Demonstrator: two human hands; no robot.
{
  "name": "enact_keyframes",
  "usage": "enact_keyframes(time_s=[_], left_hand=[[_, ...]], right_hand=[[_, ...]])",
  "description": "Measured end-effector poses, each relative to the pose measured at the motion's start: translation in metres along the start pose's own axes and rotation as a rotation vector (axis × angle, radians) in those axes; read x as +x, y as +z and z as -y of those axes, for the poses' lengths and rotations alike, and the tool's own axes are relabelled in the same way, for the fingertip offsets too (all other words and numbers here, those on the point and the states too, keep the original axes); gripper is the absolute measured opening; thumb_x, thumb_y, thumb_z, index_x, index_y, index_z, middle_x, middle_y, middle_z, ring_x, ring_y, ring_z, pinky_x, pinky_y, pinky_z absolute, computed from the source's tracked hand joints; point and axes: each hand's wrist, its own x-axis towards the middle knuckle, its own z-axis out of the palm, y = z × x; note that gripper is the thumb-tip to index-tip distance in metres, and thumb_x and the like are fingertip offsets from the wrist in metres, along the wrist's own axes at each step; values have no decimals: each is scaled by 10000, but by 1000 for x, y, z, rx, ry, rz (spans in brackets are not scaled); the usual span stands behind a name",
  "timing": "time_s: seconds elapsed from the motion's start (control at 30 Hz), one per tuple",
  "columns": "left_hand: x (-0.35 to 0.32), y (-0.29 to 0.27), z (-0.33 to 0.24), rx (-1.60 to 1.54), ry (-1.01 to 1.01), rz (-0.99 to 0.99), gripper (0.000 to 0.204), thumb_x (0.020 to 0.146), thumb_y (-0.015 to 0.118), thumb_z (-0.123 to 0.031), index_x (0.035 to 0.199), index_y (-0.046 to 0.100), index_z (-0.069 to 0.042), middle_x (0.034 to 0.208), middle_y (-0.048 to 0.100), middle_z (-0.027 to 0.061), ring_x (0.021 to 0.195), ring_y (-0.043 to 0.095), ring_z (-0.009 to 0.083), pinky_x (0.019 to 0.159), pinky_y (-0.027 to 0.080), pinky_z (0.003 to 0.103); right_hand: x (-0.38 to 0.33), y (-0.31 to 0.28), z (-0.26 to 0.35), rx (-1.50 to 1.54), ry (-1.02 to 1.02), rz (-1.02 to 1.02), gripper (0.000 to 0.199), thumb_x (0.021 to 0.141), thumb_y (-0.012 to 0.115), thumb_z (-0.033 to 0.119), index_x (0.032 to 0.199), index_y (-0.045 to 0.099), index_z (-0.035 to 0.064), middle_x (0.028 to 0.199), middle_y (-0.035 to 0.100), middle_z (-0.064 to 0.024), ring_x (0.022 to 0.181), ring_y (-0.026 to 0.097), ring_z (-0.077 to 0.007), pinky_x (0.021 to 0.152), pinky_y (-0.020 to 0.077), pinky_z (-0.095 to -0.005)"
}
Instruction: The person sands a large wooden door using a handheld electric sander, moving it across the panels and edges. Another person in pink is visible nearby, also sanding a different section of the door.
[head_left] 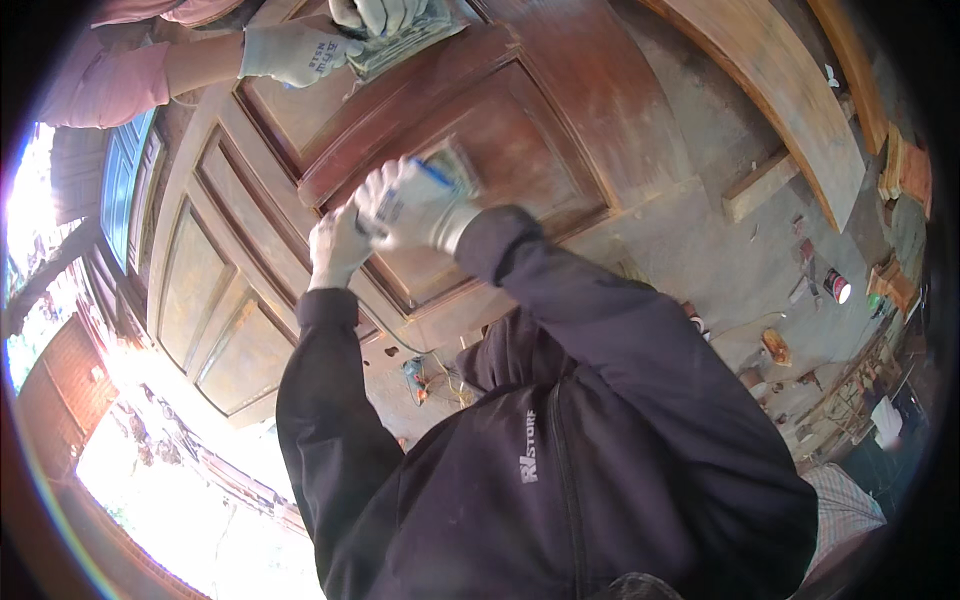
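A large reddish-brown panelled wooden door (560,110) lies flat under me. My right hand (415,205), in a pale work glove, presses a small sanding pad (452,165) onto a recessed panel of the door. My left hand (338,243), also gloved, rests on the door's moulding right beside it. Both my arms wear dark sleeves. At the top, another person's gloved hands (300,52) hold a grey sanding sheet (405,40) on the door's far panel.
A second, paler panelled door (215,300) lies to the left. Curved wooden boards (790,90) lean at the upper right. A small can (836,286), wood scraps and a power tool (420,378) lie on the concrete floor.
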Motion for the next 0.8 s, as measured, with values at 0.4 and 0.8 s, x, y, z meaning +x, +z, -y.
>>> enact_keyframes(time_s=[0.4,0.8], left_hand=[[98,-30,-116,18,64,20,463,793,715,-434,1183,689,-185,1013,747,135,984,707,349,839,554,473],[59,-15,-68,27,42,6,344,796,742,-382,1041,706,-142,910,742,138,904,714,351,781,554,466]], right_hand=[[-10,-76,-145,113,-3,35,514,737,733,560,972,658,110,940,676,-94,911,662,-285,805,492,-430],[-10,-47,-96,195,-20,-44,476,755,715,539,935,689,99,889,691,-93,849,684,-265,738,492,-421]])
